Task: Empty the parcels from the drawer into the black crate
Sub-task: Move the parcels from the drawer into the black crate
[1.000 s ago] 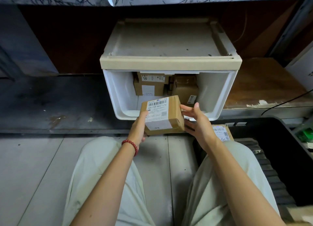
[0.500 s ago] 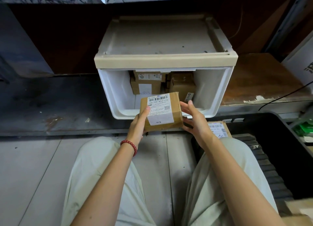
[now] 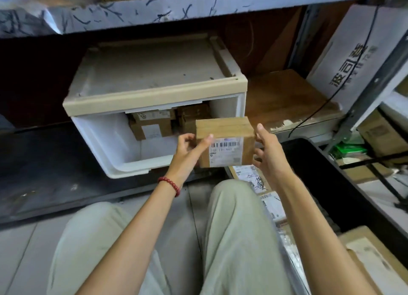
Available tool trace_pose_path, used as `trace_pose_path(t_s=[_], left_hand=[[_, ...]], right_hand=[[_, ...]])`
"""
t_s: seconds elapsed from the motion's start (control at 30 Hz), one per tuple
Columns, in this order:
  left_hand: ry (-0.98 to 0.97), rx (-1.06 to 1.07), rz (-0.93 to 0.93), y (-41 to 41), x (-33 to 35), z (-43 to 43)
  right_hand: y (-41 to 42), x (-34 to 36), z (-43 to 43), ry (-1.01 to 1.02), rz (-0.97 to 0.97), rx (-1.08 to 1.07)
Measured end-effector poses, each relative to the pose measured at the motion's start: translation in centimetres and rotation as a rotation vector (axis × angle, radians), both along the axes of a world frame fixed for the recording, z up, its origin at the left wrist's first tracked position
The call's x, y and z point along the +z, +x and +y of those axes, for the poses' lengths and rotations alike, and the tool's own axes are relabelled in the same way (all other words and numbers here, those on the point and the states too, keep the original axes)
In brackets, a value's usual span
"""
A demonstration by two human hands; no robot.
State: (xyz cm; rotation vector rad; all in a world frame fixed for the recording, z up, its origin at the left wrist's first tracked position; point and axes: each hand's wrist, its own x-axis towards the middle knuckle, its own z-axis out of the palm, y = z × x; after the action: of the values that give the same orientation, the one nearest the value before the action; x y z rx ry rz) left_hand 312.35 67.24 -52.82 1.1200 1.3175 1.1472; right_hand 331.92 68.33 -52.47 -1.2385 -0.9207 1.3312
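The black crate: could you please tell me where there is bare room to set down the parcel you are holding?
The black crate has bare dark floor in its middle, between its far rim and the big carton at its near end. Its left side, by your right leg, is crowded with labelled parcels.

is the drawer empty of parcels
No, brown parcels lie at the back of the white drawer, behind the held parcel gripped between the left hand and right hand.
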Motion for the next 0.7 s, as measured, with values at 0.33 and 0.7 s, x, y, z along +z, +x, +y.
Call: trace_pose_path(t_s=[0.33,0.7], left_hand=[[0.138,-0.293,0.236,9.9,-0.8,1.8],[0.02,-0.491,0.23,18.9,-3.6,0.1]], right_hand=[[8.3,-3.5,-4.4,0.108,-0.029,-0.257],[16.0,-6.5,-9.7,-0.111,-0.061,-0.44]])
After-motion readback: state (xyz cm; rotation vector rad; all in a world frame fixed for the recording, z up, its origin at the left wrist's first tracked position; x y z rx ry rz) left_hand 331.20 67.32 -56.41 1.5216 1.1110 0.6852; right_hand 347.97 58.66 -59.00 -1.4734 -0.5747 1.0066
